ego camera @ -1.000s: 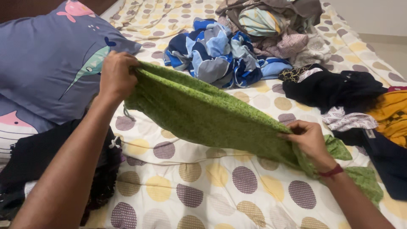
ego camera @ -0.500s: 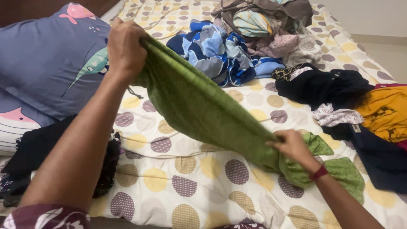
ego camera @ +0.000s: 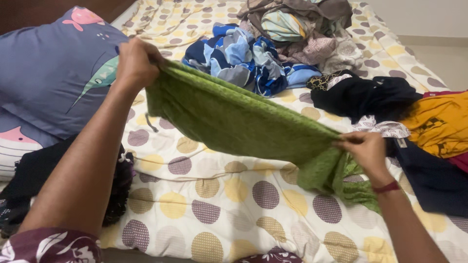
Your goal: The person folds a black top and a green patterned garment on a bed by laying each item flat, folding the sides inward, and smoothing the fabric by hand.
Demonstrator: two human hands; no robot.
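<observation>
Presently we log: green textured cloth [ego camera: 234, 119], stretched mid-frame above the dotted quilt [ego camera: 229, 195]; left hand [ego camera: 134, 63] clenching its upper-left edge; right hand [ego camera: 363, 148] pinching its bunched lower-right end.

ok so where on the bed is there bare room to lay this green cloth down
Bare dotted quilt lies below the stretched green cloth, between the black garment at left and the right hand. Crowded: the blue patterned heap and mixed pile up top, black and yellow clothes at right.
</observation>
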